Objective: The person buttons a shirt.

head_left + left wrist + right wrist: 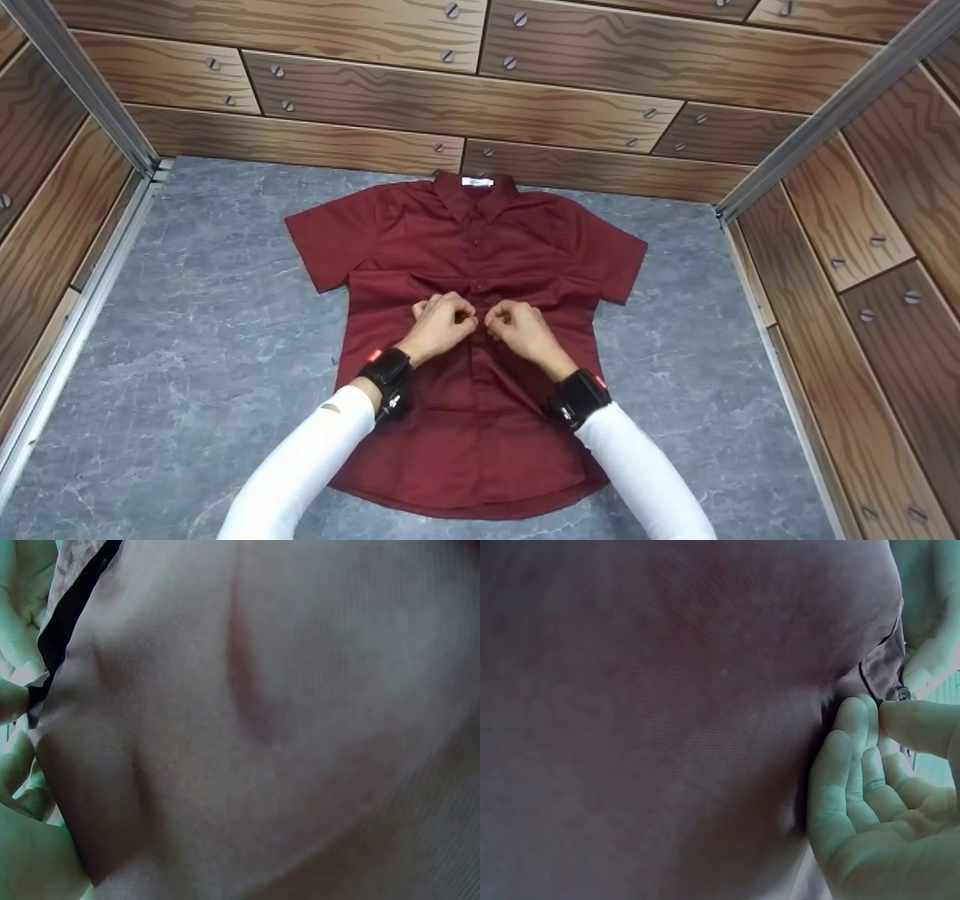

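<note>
A dark red short-sleeved shirt (465, 442) lies front up, its collar at the far side. Over the middle of its front placket, my left hand (442, 324) pinches the fabric from the left. From the right, my right hand (519, 330) pinches the placket, fingertips close to the left hand's. In the right wrist view a small button (904, 694) shows beside the right thumb, with the lifted cloth (705, 727) bulging away from the fingers. Raised fabric (225, 727) fills most of the left wrist view and partly hides the fingers at its left edge.
The shirt lies on a grey marbled surface (225, 300). Wood-patterned panels (375, 82) stand at the back and on both sides, with metal rails (82, 82) at the corners. A white label (477, 182) shows inside the collar.
</note>
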The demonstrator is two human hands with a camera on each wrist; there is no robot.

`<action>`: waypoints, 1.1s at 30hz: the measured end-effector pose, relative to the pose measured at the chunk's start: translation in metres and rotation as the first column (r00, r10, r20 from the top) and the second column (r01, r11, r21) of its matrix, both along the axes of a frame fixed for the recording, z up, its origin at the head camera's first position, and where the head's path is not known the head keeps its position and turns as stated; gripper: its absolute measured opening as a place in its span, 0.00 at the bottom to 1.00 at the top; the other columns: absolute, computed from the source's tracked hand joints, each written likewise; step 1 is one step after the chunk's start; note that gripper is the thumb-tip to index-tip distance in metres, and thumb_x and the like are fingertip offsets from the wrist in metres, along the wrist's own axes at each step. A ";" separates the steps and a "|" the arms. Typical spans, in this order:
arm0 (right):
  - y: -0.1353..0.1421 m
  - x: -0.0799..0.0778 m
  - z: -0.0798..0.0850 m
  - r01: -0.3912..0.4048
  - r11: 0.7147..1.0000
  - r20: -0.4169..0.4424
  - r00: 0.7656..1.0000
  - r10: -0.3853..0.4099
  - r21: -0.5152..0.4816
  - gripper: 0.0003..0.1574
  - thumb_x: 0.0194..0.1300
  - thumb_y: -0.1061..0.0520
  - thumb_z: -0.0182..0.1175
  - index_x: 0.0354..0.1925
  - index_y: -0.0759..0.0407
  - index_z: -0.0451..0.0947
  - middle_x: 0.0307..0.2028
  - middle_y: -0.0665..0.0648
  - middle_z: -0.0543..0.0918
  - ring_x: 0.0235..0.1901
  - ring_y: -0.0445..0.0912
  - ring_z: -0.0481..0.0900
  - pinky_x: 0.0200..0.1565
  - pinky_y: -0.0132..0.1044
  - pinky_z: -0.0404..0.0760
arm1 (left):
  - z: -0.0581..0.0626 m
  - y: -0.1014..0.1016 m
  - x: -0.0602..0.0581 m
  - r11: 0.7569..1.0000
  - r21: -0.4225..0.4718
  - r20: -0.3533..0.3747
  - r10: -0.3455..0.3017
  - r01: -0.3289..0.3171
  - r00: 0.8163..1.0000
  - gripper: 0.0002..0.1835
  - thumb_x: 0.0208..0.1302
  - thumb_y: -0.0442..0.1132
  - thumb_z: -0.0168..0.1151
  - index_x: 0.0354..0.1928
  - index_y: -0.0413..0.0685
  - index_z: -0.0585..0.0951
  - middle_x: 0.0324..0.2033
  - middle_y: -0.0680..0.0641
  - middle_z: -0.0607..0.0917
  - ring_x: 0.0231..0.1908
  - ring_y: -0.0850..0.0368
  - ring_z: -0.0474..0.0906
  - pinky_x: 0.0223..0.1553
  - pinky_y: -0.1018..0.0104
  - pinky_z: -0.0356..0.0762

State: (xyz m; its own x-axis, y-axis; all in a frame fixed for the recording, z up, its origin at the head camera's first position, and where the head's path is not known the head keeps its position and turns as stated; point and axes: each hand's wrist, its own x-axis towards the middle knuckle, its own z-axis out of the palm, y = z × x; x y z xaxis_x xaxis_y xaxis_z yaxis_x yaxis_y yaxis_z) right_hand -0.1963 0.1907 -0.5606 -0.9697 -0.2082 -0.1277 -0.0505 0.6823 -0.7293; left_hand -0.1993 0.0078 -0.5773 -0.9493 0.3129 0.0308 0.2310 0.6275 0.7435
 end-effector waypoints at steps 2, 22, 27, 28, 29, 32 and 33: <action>0.000 0.000 0.000 0.001 1.000 0.000 1.000 -0.001 0.001 0.03 0.62 0.58 0.61 0.32 0.53 0.82 0.23 0.49 0.84 0.24 0.38 0.81 0.30 0.32 0.79 | 0.000 0.000 0.000 1.000 0.007 0.003 -0.012 0.012 1.000 0.07 0.57 0.44 0.62 0.35 0.51 0.84 0.39 0.53 0.82 0.44 0.52 0.73 0.52 0.48 0.55; -0.010 0.007 0.002 -0.050 0.983 -0.210 0.974 0.087 0.176 0.10 0.56 0.50 0.66 0.35 0.50 0.77 0.26 0.46 0.84 0.26 0.38 0.80 0.33 0.36 0.78 | 0.002 0.003 -0.001 0.999 -0.017 0.032 0.032 -0.031 0.999 0.12 0.66 0.45 0.55 0.35 0.52 0.87 0.39 0.51 0.84 0.45 0.51 0.75 0.53 0.48 0.56; -0.012 0.008 0.001 -0.055 0.973 -0.216 0.971 0.105 0.224 0.09 0.55 0.49 0.65 0.33 0.51 0.79 0.26 0.46 0.84 0.26 0.37 0.80 0.32 0.35 0.79 | 0.002 0.002 0.002 0.998 -0.043 0.003 0.052 -0.052 0.999 0.09 0.65 0.46 0.57 0.38 0.53 0.85 0.38 0.51 0.82 0.45 0.51 0.74 0.53 0.49 0.56; -0.010 0.008 0.001 -0.068 0.973 -0.207 0.972 0.115 0.219 0.10 0.56 0.48 0.65 0.34 0.51 0.79 0.26 0.46 0.84 0.26 0.37 0.80 0.32 0.35 0.79 | 0.001 0.001 0.003 0.997 -0.040 -0.012 0.062 -0.063 0.998 0.09 0.64 0.46 0.58 0.39 0.53 0.84 0.39 0.51 0.82 0.44 0.51 0.74 0.52 0.49 0.56; -0.007 0.008 0.001 -0.077 0.975 -0.191 0.975 0.117 0.208 0.11 0.57 0.47 0.65 0.36 0.51 0.79 0.26 0.46 0.84 0.26 0.37 0.80 0.32 0.35 0.79 | 0.001 0.000 0.003 0.997 -0.038 -0.027 0.073 -0.074 0.997 0.09 0.64 0.47 0.59 0.41 0.53 0.82 0.40 0.51 0.81 0.45 0.51 0.74 0.52 0.50 0.56; 0.008 0.008 0.004 -0.059 0.983 -0.169 0.982 0.089 0.175 0.15 0.59 0.44 0.64 0.39 0.50 0.79 0.28 0.46 0.84 0.27 0.38 0.80 0.33 0.36 0.79 | 0.000 -0.011 0.003 0.992 -0.008 -0.094 0.125 -0.127 0.988 0.13 0.61 0.48 0.62 0.46 0.52 0.79 0.44 0.49 0.78 0.48 0.50 0.72 0.52 0.50 0.56; 0.016 0.008 0.005 -0.034 0.985 -0.180 0.982 0.065 0.167 0.14 0.60 0.44 0.64 0.40 0.50 0.79 0.29 0.46 0.84 0.28 0.39 0.81 0.34 0.37 0.79 | 0.000 -0.018 0.003 0.988 0.006 -0.122 0.151 -0.152 0.981 0.15 0.60 0.47 0.63 0.47 0.52 0.78 0.46 0.49 0.78 0.49 0.49 0.72 0.52 0.50 0.56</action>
State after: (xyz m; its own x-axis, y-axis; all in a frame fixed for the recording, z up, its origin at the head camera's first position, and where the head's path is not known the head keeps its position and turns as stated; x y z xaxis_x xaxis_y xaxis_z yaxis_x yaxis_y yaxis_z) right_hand -0.1880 0.2070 -0.5556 -0.9687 -0.2478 0.0158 -0.2100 0.7839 -0.5844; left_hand -0.1966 -0.0100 -0.5772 -0.9750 0.1660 0.1479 0.2214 0.6647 0.7136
